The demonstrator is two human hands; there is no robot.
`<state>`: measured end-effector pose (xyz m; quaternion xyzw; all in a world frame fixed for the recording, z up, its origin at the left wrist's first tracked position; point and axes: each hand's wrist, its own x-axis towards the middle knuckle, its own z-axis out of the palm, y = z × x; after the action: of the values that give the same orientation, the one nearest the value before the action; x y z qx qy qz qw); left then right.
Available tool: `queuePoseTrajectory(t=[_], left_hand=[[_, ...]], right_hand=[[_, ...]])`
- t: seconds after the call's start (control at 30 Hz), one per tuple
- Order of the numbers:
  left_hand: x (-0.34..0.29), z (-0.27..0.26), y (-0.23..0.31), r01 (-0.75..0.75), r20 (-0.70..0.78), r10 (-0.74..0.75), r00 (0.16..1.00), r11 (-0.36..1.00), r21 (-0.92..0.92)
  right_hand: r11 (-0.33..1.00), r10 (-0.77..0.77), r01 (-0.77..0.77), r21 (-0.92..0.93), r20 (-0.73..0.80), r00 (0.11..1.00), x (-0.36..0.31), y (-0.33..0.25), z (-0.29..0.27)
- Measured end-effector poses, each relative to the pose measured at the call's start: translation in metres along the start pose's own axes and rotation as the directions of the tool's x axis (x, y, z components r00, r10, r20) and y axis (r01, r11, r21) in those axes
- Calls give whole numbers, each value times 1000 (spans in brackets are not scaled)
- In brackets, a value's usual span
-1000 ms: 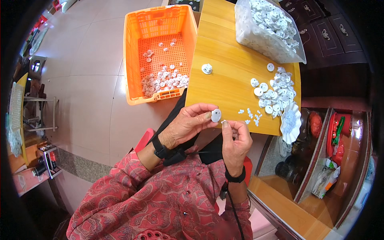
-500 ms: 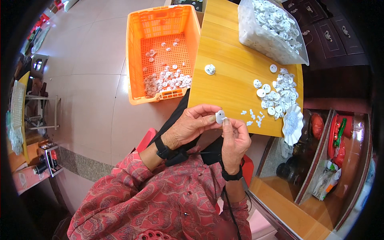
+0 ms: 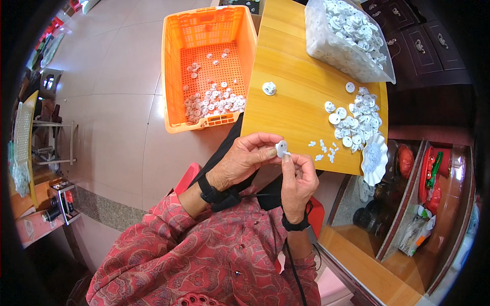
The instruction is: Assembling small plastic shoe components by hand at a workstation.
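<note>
My left hand (image 3: 247, 154) pinches a white round plastic disc (image 3: 280, 147) with holes between thumb and fingers, just off the table's near edge. Against that disc, the thumb and fingertips of my right hand (image 3: 299, 182) hold a small pale plastic piece (image 3: 287, 153). Several similar small pieces (image 3: 321, 148) lie loose on the wooden table (image 3: 291, 56) to the right of my hands. Beyond them is a heap of white discs (image 3: 360, 120), and one separate disc (image 3: 269, 88) rests further left on the tabletop.
An orange crate (image 3: 209, 66) with scattered white discs stands on the floor, left of the table. A translucent bin (image 3: 347, 58) full of white parts sits at the far right corner. A scalloped white dish (image 3: 374, 159) holds small clear pieces by the right edge, near open shelves (image 3: 393, 245).
My right fingertips have shifted slightly down and left from the disc, so more of the small piece shows. My left hand keeps its hold on the disc.
</note>
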<state>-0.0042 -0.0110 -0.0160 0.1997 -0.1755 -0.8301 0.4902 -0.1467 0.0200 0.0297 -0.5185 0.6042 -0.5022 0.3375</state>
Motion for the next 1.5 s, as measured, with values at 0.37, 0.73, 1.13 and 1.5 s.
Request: queuePoseTrajectory(t=[0.37, 0.73, 1.13, 1.5], left_hand=[[0, 1, 0, -1, -8, 1, 1000, 999, 37], [-1, 2, 6, -55, -15, 61, 998, 972, 227], [0, 1, 2, -27, -15, 30, 999, 984, 178], [-2, 4, 4, -27, -32, 33, 999, 982, 185]], right_hand=[[996, -55, 56, -71, 12, 998, 2, -3, -1], [983, -81, 98, -154, 114, 990, 3, -8, -3], [981, -85, 100, -166, 92, 992, 3, -3, -3], [989, -71, 81, -122, 77, 994, 3, 3, -1]])
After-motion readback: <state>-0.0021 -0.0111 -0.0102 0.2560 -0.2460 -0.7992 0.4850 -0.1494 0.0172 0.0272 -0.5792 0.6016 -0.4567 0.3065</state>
